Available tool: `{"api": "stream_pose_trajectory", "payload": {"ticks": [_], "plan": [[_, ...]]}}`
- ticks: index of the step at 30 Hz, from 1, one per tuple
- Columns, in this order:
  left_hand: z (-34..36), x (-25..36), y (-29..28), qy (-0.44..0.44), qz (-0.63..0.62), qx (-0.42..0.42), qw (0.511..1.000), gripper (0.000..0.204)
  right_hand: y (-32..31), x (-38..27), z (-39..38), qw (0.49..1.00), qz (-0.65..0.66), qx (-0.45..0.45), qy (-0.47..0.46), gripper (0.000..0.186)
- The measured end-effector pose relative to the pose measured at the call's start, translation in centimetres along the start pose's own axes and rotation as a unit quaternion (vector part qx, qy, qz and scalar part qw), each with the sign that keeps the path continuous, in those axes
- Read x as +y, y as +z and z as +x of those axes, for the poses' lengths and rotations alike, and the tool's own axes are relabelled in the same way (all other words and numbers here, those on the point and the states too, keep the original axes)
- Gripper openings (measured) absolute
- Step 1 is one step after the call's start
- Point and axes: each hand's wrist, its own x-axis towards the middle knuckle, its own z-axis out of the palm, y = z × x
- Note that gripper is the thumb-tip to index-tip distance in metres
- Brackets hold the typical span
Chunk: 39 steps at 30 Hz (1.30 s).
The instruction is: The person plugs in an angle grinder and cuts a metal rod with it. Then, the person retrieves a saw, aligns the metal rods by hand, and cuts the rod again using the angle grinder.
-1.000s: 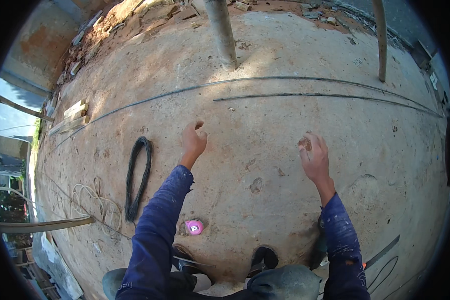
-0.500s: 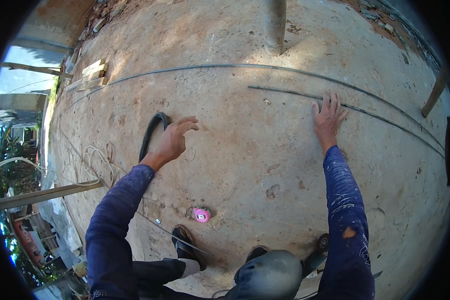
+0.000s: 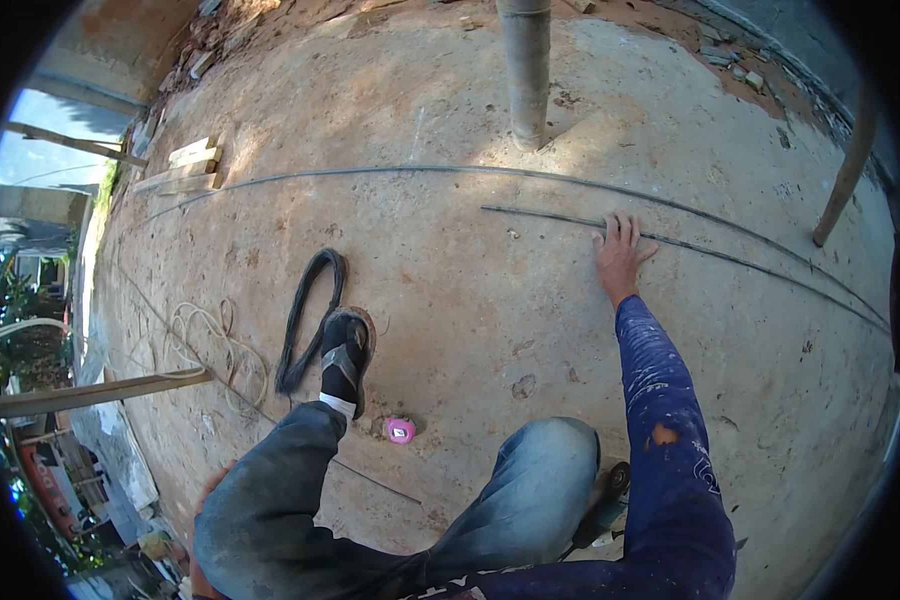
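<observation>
My right hand point(image 3: 622, 262) lies over the short steel rebar point(image 3: 730, 257) on the concrete, its fingers stretched out and touching the bar. Behind it, a longer rebar point(image 3: 390, 169) runs in a curve across the floor. A strip of skin shows beside my left knee, probably part of my left hand point(image 3: 211, 482); its fingers are hidden behind the leg. My left foot, in a sandal and dark sock, stands beside a looped bundle of black tie wire point(image 3: 292, 325). Close to that foot sits a pink tape measure point(image 3: 401, 430).
A round post point(image 3: 526, 80) stands beyond the bars, and another pole point(image 3: 846, 170) rises at the right. Wood blocks point(image 3: 192, 165) lie far left, near a tangled pale rope point(image 3: 202, 325) and a timber prop point(image 3: 100, 391). What looks like an angle grinder point(image 3: 602, 508) lies by my right knee.
My left hand has dropped back from near the wire bundle to beside my left leg. My left foot has stepped forward next to the bundle. My right hand stays on the short rebar.
</observation>
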Motion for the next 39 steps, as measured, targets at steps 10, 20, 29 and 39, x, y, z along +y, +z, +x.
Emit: {"api": "stream_pose_trajectory", "payload": {"ticks": [10,20,29,39], "plan": [[32.1,5.0,12.3,0.295,0.230,-0.227,0.900,0.015,-4.9,-3.5,1.8,0.974,0.173,0.005,0.148,0.054],[45.4,15.7,35.5,0.508,0.204,-0.404,0.733,0.021,-1.0,-7.9,2.8,0.746,0.296,0.045,0.595,0.088],[53.8,10.9,42.0,0.571,0.278,-0.380,0.673,0.045,-2.1,-11.5,5.8,0.758,0.258,0.065,0.596,0.068],[52.7,7.7,40.9,0.550,0.318,-0.323,0.702,0.046,-1.1,-11.8,8.1,0.753,0.287,0.051,0.591,0.081]]}}
